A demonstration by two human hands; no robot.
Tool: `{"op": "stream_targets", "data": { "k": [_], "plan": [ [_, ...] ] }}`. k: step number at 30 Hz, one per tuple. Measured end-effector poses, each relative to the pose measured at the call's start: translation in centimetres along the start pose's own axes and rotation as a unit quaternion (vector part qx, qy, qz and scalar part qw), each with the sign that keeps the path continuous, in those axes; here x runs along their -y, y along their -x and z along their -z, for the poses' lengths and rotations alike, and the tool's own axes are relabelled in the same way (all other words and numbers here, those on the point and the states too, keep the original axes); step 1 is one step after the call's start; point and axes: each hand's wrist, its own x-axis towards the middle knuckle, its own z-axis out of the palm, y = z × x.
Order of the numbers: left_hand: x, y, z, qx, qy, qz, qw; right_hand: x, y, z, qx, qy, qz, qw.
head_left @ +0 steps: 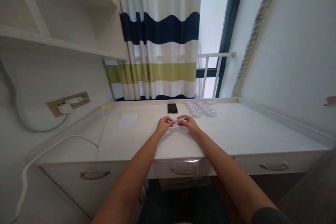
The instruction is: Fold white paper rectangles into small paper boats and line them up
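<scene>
- Paper slip (176, 121), small and white, sits between both hands at the centre of the frame, over the surface (157, 147); it looks light and flimsy, best held near its ends.
- Fingers of the left hand (164, 125) and right hand (189, 124) pinch it from either side.
- Similar white pieces (200, 108) lie toward the upper right, beside a phone (172, 108).

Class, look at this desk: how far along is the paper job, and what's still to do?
Done: a cluster of small white folded pieces lies on the desk beyond the hands. In hand: the left hand and right hand pinch a small white piece between their fingers. Left: a flat white sheet lies unfolded, apparently untouched.
</scene>
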Motion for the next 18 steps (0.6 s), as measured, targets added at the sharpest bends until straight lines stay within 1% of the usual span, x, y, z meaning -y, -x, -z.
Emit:
{"op": "stream_targets", "data": {
  "k": [3, 6, 10, 13, 18],
  "plan": [
    [-0.14, -0.07, 0.06, -0.005, 0.008, 0.008, 1.000, 0.02, -0.10, 0.12, -0.007, -0.007, -0.001, 1.000],
    [-0.30, -0.10, 0.01, -0.013, 0.012, 0.014, 1.000, 0.09, -0.28, 0.09, -0.029, -0.006, -0.005, 1.000],
    [-0.54, 0.06, -0.15, -0.019, 0.019, 0.000, 1.000, 0.16, -0.42, -0.08, -0.053, -0.013, -0.008, 0.998],
    [-0.58, 0.22, -0.18, -0.008, 0.042, 0.002, 0.999, 0.09, -0.41, -0.10, -0.054, -0.016, -0.006, 0.998],
    [-0.29, 0.19, -0.09, 0.045, 0.049, 0.037, 0.997, -0.17, -0.29, -0.01, -0.049, -0.029, -0.004, 0.998]
  ]
}}
